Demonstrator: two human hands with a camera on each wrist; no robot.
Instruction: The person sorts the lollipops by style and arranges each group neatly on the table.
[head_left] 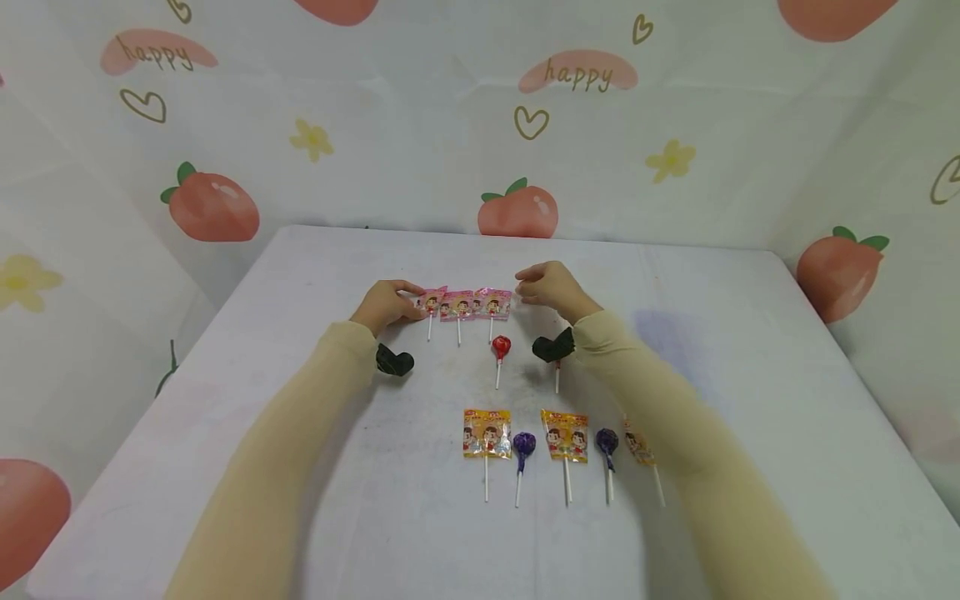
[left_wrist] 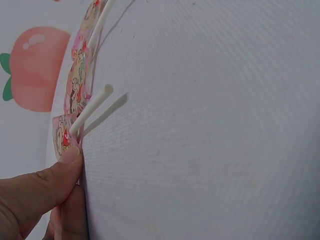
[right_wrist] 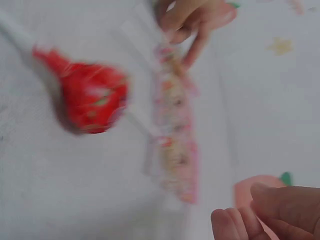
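In the head view my left hand [head_left: 386,305] is at the left end of a row of pink-wrapped lollipops. Its thumb and fingers pinch the wrapper edge of the leftmost pink lollipop [head_left: 431,302]; in the left wrist view that lollipop's white stick [left_wrist: 95,107] points away from the thumb. The middle pink lollipop [head_left: 457,306] and the right pink lollipop [head_left: 492,303] lie beside it, their wrappers touching or overlapping. Just beyond the row's right end, my right hand [head_left: 553,288] hovers with loosely bent fingers and nothing visible in them.
A red lollipop [head_left: 501,346] lies below the row; another stick [head_left: 557,379] shows under the right wrist's dark strap. Nearer stand two purple lollipops [head_left: 524,443] among yellow-wrapped lollipops [head_left: 487,433], one partly behind the right sleeve. A patterned cloth [head_left: 420,100] hangs behind the white table [head_left: 262,417].
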